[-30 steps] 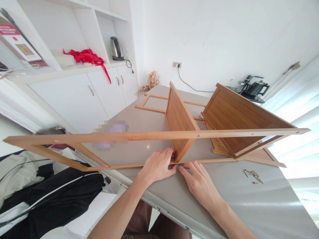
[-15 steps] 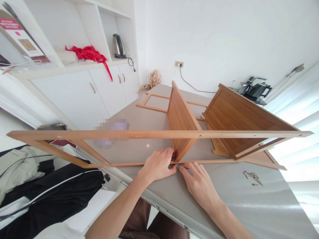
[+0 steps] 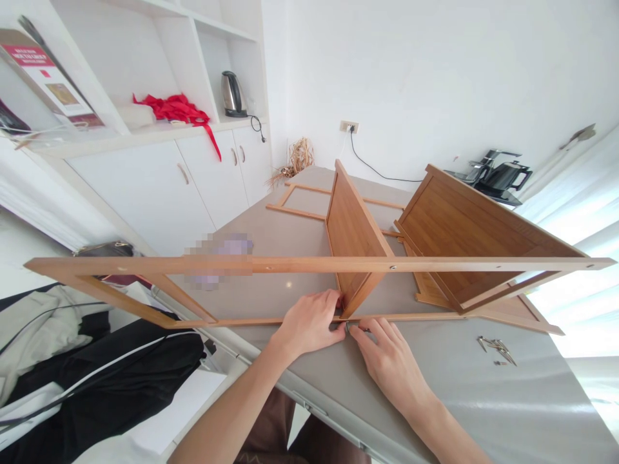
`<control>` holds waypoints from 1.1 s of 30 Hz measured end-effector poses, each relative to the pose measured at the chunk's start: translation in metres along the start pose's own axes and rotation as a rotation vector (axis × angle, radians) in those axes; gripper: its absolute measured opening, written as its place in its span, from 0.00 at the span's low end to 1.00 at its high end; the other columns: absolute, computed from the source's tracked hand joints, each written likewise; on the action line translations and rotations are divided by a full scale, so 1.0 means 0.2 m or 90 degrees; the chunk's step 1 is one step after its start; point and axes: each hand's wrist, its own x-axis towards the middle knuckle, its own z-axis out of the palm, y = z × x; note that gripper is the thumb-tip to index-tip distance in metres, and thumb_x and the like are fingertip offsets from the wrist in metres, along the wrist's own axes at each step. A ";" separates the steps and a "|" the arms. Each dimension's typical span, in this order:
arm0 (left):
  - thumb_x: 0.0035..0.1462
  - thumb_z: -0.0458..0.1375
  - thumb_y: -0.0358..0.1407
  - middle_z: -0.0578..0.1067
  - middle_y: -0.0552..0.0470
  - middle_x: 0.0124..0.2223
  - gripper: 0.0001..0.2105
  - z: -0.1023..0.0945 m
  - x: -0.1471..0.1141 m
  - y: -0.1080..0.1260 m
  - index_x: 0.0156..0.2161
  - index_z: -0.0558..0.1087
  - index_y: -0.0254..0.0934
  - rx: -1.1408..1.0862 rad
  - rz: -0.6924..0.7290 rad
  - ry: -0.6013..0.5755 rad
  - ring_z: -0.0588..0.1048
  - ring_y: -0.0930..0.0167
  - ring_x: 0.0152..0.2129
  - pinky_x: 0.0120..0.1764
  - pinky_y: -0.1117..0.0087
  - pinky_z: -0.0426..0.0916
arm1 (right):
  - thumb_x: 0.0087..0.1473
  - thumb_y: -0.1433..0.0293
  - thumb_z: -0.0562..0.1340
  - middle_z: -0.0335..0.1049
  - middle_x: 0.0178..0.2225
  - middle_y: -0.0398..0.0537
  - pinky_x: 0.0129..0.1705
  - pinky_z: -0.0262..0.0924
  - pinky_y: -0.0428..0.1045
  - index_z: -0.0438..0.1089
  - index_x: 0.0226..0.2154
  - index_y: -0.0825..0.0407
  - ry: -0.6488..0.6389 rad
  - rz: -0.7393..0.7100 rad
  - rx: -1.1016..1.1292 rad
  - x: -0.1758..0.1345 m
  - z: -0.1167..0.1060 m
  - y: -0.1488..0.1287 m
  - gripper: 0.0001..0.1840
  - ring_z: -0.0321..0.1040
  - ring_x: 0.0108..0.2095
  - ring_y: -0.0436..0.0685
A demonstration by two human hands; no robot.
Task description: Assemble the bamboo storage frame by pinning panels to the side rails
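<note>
A light-brown wooden side frame stands on its long edge across the table, with its lower rail near the table's front. A wooden shelf panel meets that rail upright. My left hand is closed around the rail and the panel's lower corner, thumb in front and fingers behind. Just right of the joint, my right hand pinches a slim metal piece against the rail's outer side, close to my left thumb. Fingers hide most of this piece, so its kind is unclear.
Several metal screws lie on the grey table at right. A second wooden panel stands at right, and another frame lies behind. A black kettle sits at the back right. Dark clothing lies at left.
The view has shifted slightly, so everything sits a little lower and further right. Both hands stay at the same joint, with barely any finger movement.
</note>
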 end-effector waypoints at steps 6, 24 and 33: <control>0.57 0.58 0.38 0.79 0.49 0.45 0.15 0.00 0.00 0.01 0.49 0.64 0.40 0.003 -0.002 -0.002 0.79 0.60 0.43 0.43 0.61 0.72 | 0.65 0.79 0.53 0.69 0.35 0.50 0.39 0.56 0.51 0.71 0.40 0.53 0.006 0.006 0.025 -0.01 0.00 0.00 0.12 0.63 0.36 0.56; 0.58 0.58 0.38 0.78 0.50 0.46 0.16 0.00 0.00 -0.01 0.51 0.64 0.40 -0.008 0.010 0.007 0.79 0.61 0.43 0.43 0.62 0.72 | 0.66 0.78 0.53 0.67 0.35 0.48 0.40 0.55 0.51 0.70 0.38 0.52 -0.028 -0.018 0.022 0.00 0.00 0.04 0.11 0.62 0.36 0.55; 0.58 0.58 0.39 0.78 0.49 0.46 0.16 0.00 0.00 0.00 0.51 0.64 0.40 -0.002 -0.001 -0.003 0.79 0.61 0.43 0.44 0.62 0.72 | 0.65 0.78 0.54 0.67 0.36 0.49 0.39 0.56 0.51 0.69 0.38 0.53 -0.024 -0.030 0.011 0.01 -0.01 0.03 0.10 0.62 0.36 0.55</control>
